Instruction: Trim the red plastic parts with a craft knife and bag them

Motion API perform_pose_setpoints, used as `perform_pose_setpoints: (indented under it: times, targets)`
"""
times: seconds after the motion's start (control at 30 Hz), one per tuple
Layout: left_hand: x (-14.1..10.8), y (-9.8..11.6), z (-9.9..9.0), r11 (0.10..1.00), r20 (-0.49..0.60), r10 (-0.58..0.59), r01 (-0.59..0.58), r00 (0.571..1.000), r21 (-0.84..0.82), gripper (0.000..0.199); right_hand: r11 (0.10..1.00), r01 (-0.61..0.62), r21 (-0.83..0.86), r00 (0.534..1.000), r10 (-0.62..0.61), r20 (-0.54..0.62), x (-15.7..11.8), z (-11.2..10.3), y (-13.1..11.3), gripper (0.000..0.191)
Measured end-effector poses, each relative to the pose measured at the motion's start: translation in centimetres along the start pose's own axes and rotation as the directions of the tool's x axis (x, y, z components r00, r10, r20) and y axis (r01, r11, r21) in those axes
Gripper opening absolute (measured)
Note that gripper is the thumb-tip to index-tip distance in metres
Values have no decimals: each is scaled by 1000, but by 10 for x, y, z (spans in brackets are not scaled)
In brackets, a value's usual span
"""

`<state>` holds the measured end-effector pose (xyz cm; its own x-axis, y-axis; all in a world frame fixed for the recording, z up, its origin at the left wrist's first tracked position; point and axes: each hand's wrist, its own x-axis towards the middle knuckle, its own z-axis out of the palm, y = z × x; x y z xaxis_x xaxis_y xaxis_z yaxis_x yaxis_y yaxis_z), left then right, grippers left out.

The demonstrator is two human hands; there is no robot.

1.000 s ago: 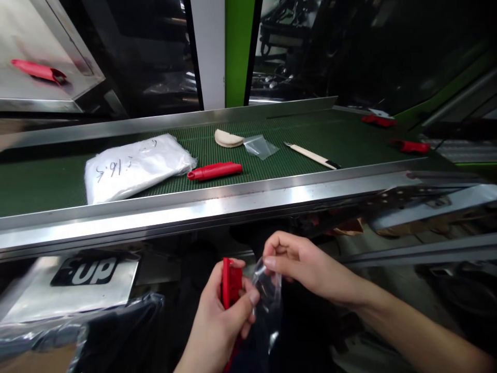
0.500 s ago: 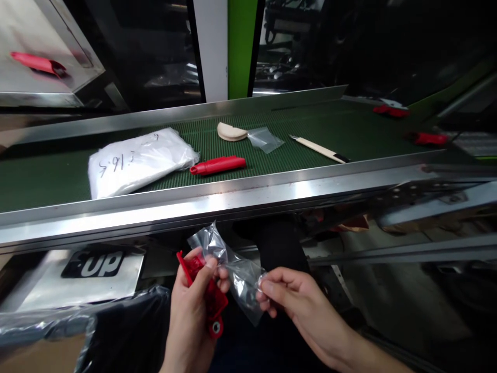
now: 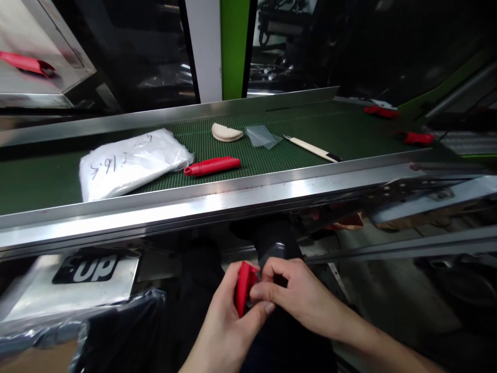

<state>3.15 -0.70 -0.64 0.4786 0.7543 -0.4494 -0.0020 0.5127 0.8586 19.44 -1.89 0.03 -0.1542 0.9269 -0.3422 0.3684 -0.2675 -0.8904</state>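
Note:
My left hand point(image 3: 233, 316) is closed round a red plastic part point(image 3: 243, 287), held below the conveyor's front rail. Against that part, my right hand point(image 3: 289, 285) has its thumb and forefinger pinched together. A clear plastic bag point(image 3: 274, 252) shows faintly just above the right fingers and seems to be in their pinch; most of it is hidden. On the green belt beyond lie a red plastic handle-shaped piece point(image 3: 213, 166), a stack of beige half-round pads point(image 3: 226, 133), flat clear plastic bags point(image 3: 262, 136) and a craft knife point(image 3: 312, 148).
A white plastic-wrapped package point(image 3: 134, 163) with handwriting lies on the belt's left. The metal rail point(image 3: 248, 187) runs between belt and hands. More red parts point(image 3: 416, 138) sit at the belt's far right. A box lined with black plastic point(image 3: 124, 331) stands at lower left.
Both hands have come together and the left has moved right. The red part has turned so its smooth side shows. The clear bag, stretched between the hands before, is now mostly hidden.

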Motion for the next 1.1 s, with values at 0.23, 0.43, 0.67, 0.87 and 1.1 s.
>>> perform_pose_setpoints:
  times: [0.23,0.43,0.67,0.87,1.1]
  targets:
    - [7,-11,-1,1000,-86,1,-1,996,7,29,938,37,-343,998,-16,62,-2,-15,6,35]
    - [26,-38,5,828,-179,375,-242,909,506,28,780,111,-617,994,-102,50,-12,-16,7,8]
    - [24,-56,8,638,-25,512,-361,858,680,67,845,124,-520,990,-138,12,-21,-23,-7,16]
    - [23,-60,5,461,20,629,-394,777,795,72,869,289,-401,933,-349,-85,-32,-29,-15,9]
    - [46,-21,-18,913,-294,256,-131,921,385,16,633,210,-745,625,-673,-396,-66,-52,-7,20]
